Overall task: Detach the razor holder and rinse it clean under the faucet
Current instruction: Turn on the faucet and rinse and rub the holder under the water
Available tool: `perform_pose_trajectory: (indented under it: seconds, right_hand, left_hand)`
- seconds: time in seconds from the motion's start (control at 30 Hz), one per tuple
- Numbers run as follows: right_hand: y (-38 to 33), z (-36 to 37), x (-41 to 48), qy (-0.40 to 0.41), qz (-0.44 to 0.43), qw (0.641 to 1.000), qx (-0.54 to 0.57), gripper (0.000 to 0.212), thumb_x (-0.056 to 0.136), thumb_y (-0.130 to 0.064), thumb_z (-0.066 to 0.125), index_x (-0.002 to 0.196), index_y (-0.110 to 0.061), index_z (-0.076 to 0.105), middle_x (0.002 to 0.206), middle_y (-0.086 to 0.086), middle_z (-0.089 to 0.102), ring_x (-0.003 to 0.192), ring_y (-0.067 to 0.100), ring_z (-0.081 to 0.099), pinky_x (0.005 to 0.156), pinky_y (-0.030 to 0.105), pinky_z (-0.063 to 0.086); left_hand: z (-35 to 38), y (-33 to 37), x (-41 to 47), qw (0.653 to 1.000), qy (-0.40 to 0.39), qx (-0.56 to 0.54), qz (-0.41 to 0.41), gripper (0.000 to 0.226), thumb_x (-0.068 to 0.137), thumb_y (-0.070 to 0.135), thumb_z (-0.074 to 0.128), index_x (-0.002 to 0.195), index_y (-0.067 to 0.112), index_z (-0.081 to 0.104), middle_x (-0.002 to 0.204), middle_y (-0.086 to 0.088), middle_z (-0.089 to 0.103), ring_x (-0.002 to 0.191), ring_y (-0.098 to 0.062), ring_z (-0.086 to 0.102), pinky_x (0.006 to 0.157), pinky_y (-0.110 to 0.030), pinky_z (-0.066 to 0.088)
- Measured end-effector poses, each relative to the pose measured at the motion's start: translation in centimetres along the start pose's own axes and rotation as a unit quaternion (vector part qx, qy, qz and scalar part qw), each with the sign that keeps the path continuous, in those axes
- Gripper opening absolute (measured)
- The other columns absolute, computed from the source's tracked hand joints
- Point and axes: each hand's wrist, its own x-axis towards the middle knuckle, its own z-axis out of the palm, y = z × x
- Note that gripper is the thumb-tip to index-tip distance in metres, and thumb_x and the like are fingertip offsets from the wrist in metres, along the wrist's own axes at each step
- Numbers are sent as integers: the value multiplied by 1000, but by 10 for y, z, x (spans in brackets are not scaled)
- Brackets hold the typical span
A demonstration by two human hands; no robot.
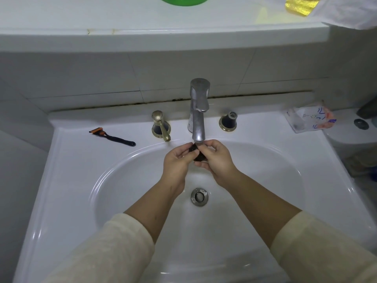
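Gripping the black razor holder (199, 155) between them under the faucet (198, 111), both hands (199, 158).

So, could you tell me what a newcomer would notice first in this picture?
Both hands, left hand and right hand, meet mid-frame over the white sink, gripping a small dark razor holder right under the faucet spout. An orange-and-black razor lies on the left ledge.
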Motion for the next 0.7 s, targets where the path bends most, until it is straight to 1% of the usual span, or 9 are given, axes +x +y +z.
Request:
perform_pose_trajectory:
  seconds: [0.07, 0.1, 0.17, 0.23, 0.3, 0.37, 0.47, 0.6, 0.7]
  right_hand:
    - [0, 1, 1, -1, 5, 1000, 12, 18, 94, -22, 58, 96, -4, 57, 105, 23, 68, 92, 29, 70, 66, 31, 59]
    - [0, 0, 1, -9, 9, 1000, 23, 16, 96, -20, 56, 98, -4, 57, 107, 24, 66, 94, 29, 70, 69, 33, 60]
    - [2, -2, 0, -37, 14, 998, 46, 17, 97, -14, 52, 108, -2, 57, 115, 24, 65, 101, 29, 69, 79, 37, 59]
    - [4, -4, -3, -70, 5, 996, 55, 26, 96, -6, 52, 122, -2, 55, 119, 22, 65, 105, 30, 68, 87, 37, 57]
    - [7, -6, -6, -87, -11, 995, 42, 33, 92, -2, 58, 125, -3, 54, 117, 19, 66, 106, 29, 68, 89, 36, 57]
    - [6, -4, -8, -69, -23, 997, 16, 35, 87, -3, 65, 121, -4, 58, 112, 17, 68, 102, 28, 70, 84, 34, 59]
    - [3, -1, -9, -4, -38, 999, -26, 27, 83, -10, 72, 108, -6, 63, 99, 17, 69, 92, 28, 72, 70, 29, 61]
    - [-5, 2, -6, 50, -57, 995, -69, 16, 80, -18, 76, 88, -12, 63, 78, 8, 66, 75, 22, 71, 58, 25, 59]
    - [-9, 1, 0, 70, -58, 992, -85, 14, 81, -19, 74, 83, -11, 62, 78, 10, 67, 72, 21, 71, 57, 29, 60]
  left_hand:
    - [3, 0, 1, 1000, 21, -12, 0, 30, 85, 4, 64, 115, 3, 64, 107, -14, 72, 101, -23, 69, 86, -26, 54]
    - [5, 1, 2, 999, 29, -15, -1, 28, 86, 5, 63, 113, 3, 65, 107, -14, 72, 100, -24, 69, 87, -28, 54]
    - [6, 2, 5, 999, 44, -14, 0, 24, 88, 10, 62, 110, 2, 66, 107, -17, 71, 99, -26, 68, 89, -33, 54]
    - [8, 4, 8, 999, 51, -8, -2, 22, 90, 17, 59, 105, 3, 66, 108, -21, 70, 96, -28, 67, 88, -36, 54]
    - [9, 4, 11, 999, 53, 9, -10, 21, 93, 22, 55, 98, 6, 67, 105, -22, 71, 93, -28, 67, 87, -39, 53]
    - [11, 4, 12, 999, 41, 25, -23, 24, 95, 26, 52, 95, 8, 67, 101, -20, 73, 94, -30, 69, 87, -40, 55]
    - [15, 2, 11, 999, 30, 26, -36, 31, 97, 26, 47, 102, 2, 66, 99, -19, 73, 97, -32, 69, 79, -35, 56]
    - [19, -1, 6, 1000, -12, 15, -23, 33, 99, 17, 38, 109, -1, 64, 105, -21, 72, 104, -33, 67, 93, -41, 53]
    - [20, -4, 3, 999, -50, -4, -14, 33, 99, 8, 33, 115, 3, 62, 111, -17, 70, 108, -26, 65, 91, -34, 52]
